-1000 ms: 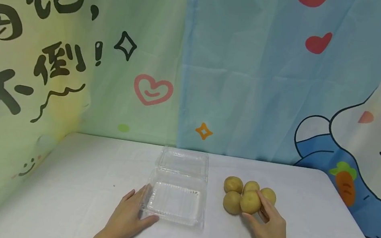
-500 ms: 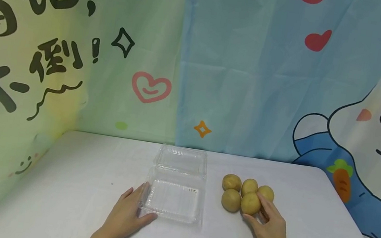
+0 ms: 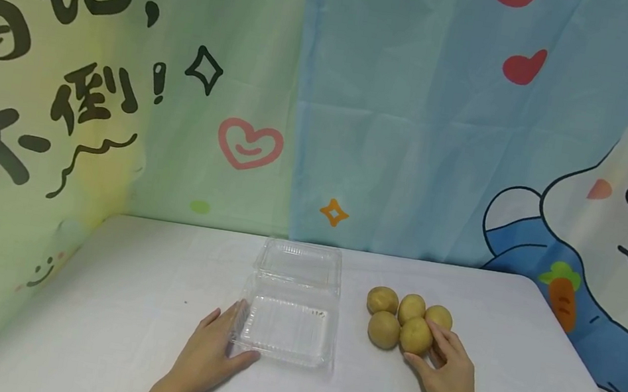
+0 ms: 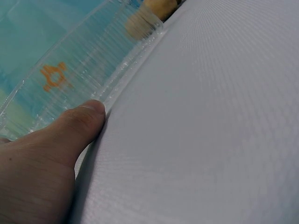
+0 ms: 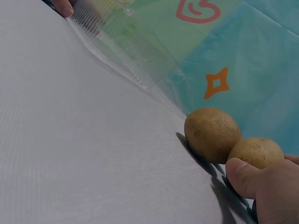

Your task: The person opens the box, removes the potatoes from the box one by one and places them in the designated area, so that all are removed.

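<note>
A clear plastic clamshell box [image 3: 288,330] lies on the white table with its lid folded back, away from me. My left hand [image 3: 214,351] rests against the box's left side, fingers extended; its thumb [image 4: 84,123] lies along the front edge in the left wrist view. To the right, my right hand [image 3: 448,375] pinches the front right potato [image 3: 416,336] between thumb and fingers. A second potato [image 3: 383,330] sits just left of it. Behind are three more: a left one [image 3: 382,301], a middle one [image 3: 412,309] and a right one [image 3: 439,317].
The white-covered table [image 3: 139,285] ends at a printed curtain [image 3: 395,134] hanging behind it. Another printed cloth [image 3: 25,236] runs along the left side. The box's hinged lid [image 3: 300,263] reaches near the table's back edge.
The pinched potato has shifted slightly right and towards me with my right hand. The potato left of it has also moved slightly right. My left hand stays at the box; the view has shifted a little.
</note>
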Motion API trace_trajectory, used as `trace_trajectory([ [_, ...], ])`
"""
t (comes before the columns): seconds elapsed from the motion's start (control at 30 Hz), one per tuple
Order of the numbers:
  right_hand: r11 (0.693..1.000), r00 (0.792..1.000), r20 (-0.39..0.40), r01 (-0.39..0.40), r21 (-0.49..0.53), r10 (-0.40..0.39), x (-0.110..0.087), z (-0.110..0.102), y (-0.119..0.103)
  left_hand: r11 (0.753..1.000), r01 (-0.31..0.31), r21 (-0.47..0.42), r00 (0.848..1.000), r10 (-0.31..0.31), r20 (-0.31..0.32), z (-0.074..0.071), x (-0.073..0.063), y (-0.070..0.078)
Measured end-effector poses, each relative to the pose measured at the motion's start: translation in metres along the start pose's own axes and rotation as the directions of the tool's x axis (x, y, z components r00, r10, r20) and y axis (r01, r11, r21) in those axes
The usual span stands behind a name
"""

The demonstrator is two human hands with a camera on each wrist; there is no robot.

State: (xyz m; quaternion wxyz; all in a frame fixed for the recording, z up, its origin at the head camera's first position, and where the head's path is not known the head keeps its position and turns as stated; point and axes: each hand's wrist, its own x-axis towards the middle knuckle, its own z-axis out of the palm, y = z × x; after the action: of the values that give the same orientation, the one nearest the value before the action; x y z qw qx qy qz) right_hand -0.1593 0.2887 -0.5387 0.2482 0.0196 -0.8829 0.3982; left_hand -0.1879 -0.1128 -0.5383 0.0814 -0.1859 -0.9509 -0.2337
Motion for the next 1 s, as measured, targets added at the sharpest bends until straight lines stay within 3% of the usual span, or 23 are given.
trace_trajectory([
  [0.23, 0.999, 1.000, 0.009, -0.005, 0.043, 0.005, -0.0003, 0.0002, 0.0001, 1.000, 0.008, 0.002, 1.000, -0.008, 0.006, -0.0009, 0.0000, 0.0013],
  [0.57, 1.000, 1.000, 0.008, -0.005, 0.014, 0.005, -0.0011, -0.0013, -0.0005, 0.999, -0.032, 0.024, 0.999, 0.033, -0.038, 0.0022, 0.0000, -0.0009],
  [1.0, 0.998, 0.997, 0.059, -0.055, -0.019, 0.056, -0.0033, -0.0042, -0.0032, 1.000, -0.029, 0.009, 0.999, 0.029, -0.023, 0.0008, -0.0005, -0.0006],
])
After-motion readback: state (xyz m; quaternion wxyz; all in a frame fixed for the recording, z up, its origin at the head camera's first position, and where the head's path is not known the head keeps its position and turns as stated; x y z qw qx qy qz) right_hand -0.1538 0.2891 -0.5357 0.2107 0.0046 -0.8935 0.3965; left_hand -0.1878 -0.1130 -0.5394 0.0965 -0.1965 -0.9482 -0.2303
